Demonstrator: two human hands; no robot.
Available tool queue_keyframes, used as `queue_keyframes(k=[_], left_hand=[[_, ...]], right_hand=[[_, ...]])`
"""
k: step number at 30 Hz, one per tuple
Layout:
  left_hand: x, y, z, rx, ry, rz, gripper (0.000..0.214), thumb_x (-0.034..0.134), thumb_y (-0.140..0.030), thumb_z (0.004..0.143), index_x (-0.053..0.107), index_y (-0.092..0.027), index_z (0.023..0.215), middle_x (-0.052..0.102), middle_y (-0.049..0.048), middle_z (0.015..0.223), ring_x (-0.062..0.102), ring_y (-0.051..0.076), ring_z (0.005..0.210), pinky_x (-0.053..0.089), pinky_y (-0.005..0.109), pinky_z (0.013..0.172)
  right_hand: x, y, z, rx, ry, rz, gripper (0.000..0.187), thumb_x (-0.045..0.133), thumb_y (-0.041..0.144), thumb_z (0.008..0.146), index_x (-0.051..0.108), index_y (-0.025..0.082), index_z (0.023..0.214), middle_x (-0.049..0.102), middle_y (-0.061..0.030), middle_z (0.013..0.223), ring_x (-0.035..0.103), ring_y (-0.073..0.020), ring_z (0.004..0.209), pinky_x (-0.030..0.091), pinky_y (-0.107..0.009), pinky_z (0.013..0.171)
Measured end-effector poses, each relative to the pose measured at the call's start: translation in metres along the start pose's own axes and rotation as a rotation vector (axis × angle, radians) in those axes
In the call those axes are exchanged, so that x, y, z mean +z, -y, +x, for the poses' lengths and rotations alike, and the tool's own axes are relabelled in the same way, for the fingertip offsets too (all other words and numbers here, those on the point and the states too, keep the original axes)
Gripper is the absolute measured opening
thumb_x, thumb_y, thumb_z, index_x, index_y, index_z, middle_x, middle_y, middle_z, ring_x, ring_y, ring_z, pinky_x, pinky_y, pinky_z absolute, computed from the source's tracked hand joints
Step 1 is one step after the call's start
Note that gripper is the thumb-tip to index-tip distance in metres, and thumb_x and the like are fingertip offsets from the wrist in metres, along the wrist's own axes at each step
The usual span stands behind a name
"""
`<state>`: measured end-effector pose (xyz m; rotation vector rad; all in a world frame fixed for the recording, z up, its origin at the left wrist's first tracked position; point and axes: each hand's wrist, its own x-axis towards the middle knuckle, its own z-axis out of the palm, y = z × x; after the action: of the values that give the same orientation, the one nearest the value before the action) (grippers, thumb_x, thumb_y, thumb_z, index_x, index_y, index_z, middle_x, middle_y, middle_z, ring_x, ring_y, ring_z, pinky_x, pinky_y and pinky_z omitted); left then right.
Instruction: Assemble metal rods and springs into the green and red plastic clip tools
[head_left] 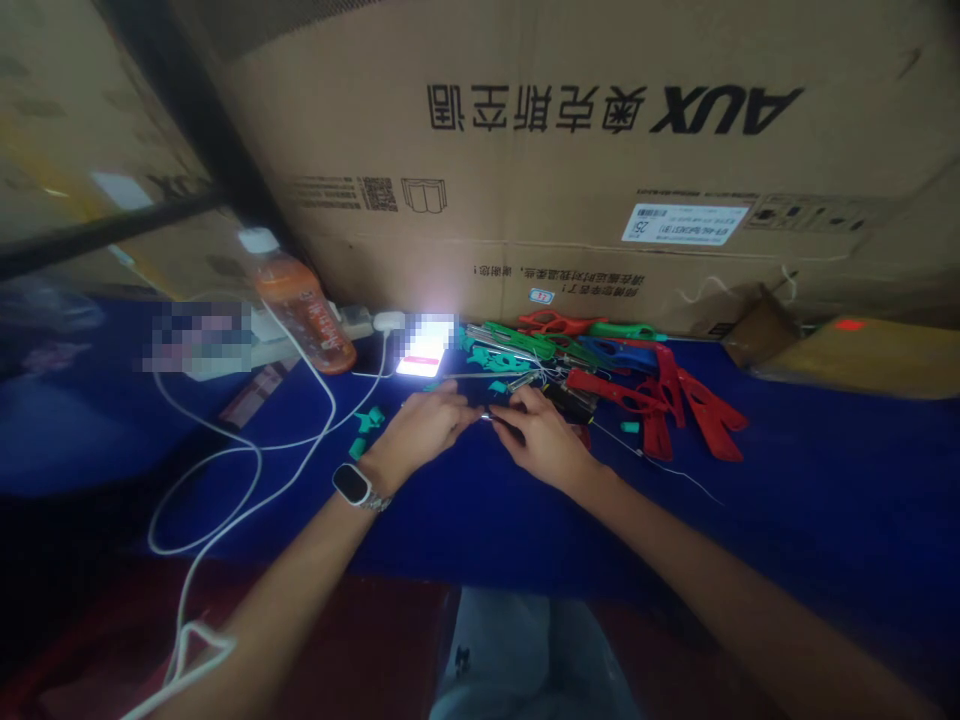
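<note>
Over the blue cloth (465,520), my left hand (427,430) and my right hand (551,440) meet with fingertips pinched on a small dark piece with a shiny metal part (486,414). Its kind cannot be made out, and the fingers hide much of it. A watch (352,485) is on my left wrist. Just beyond my right hand lies a pile of plastic casings, with red casings (660,400), green casings (517,340) and a blue casing (619,353) among thin metal rods. Small teal plastic pieces (369,420) lie beside my left hand.
A glowing phone (424,347) stands behind my left hand. To its left are an orange drink bottle (304,305), a white power strip (274,345) and a looped white cable (259,460). A large cardboard box (375,240) walls off the back. At right sits a yellow package (862,355).
</note>
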<state>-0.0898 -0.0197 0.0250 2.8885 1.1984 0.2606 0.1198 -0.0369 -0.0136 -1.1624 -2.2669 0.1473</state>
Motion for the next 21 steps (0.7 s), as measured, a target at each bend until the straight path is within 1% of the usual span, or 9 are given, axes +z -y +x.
queue_keyframes(k=[3,8,11,14,16,19,21], left_hand=[[-0.001,-0.003,0.0,-0.009,0.032,0.041,0.028,0.047,-0.017,0.1,0.075,-0.018,0.094,0.068,0.0061,0.08,0.058,0.02,0.081,0.041,0.029,0.065],[0.001,-0.005,-0.002,-0.01,0.021,0.037,0.027,0.048,-0.017,0.1,0.074,-0.017,0.095,0.071,0.0069,0.082,0.059,0.021,0.084,0.041,0.029,0.063],[0.004,-0.005,-0.003,-0.018,0.024,0.003,0.027,0.048,-0.017,0.099,0.075,-0.017,0.094,0.073,0.0067,0.083,0.06,0.021,0.086,0.043,0.029,0.065],[0.006,-0.005,-0.004,-0.032,0.003,-0.026,0.026,0.049,-0.019,0.098,0.074,-0.018,0.107,0.074,0.007,0.087,0.061,0.023,0.092,0.045,0.03,0.066],[0.006,-0.006,-0.005,-0.055,-0.015,-0.047,0.028,0.051,-0.021,0.097,0.071,-0.019,0.116,0.074,0.0074,0.092,0.062,0.025,0.097,0.048,0.03,0.068],[0.004,-0.007,-0.007,-0.131,-0.068,-0.078,0.036,0.055,-0.025,0.093,0.066,-0.021,0.126,0.071,0.0092,0.102,0.065,0.026,0.093,0.051,0.033,0.071],[0.0,-0.008,-0.009,-0.176,-0.109,-0.112,0.048,0.056,-0.023,0.087,0.06,-0.022,0.134,0.068,0.0094,0.105,0.066,0.024,0.086,0.051,0.034,0.072]], right_hand=[[0.001,0.0,0.0,-0.005,0.002,-0.001,0.026,0.055,0.023,0.095,0.074,0.018,0.113,0.057,-0.011,0.1,0.058,-0.0237,0.095,0.054,-0.041,0.085],[0.003,-0.002,0.001,-0.011,0.007,0.008,0.023,0.057,0.022,0.095,0.075,0.021,0.108,0.056,-0.0093,0.098,0.058,-0.0221,0.091,0.054,-0.04,0.082],[0.003,-0.002,0.002,-0.005,0.019,0.032,0.021,0.058,0.021,0.094,0.075,0.02,0.106,0.056,-0.0098,0.1,0.059,-0.0219,0.093,0.054,-0.041,0.087],[0.0,-0.003,0.005,0.012,0.028,0.101,0.02,0.06,0.02,0.091,0.075,0.017,0.104,0.058,-0.0103,0.101,0.061,-0.0221,0.096,0.054,-0.041,0.092],[-0.003,-0.004,0.008,0.037,0.04,0.183,0.023,0.063,0.019,0.088,0.073,0.017,0.108,0.06,-0.0096,0.101,0.063,-0.0207,0.094,0.054,-0.039,0.092],[-0.014,-0.005,0.014,0.079,0.064,0.275,0.035,0.062,0.013,0.083,0.067,0.018,0.118,0.061,-0.0073,0.1,0.064,-0.0178,0.087,0.055,-0.036,0.085],[-0.024,-0.007,0.017,0.1,0.061,0.295,0.044,0.059,0.007,0.079,0.065,0.02,0.12,0.062,-0.0054,0.097,0.064,-0.0171,0.085,0.054,-0.034,0.08]])
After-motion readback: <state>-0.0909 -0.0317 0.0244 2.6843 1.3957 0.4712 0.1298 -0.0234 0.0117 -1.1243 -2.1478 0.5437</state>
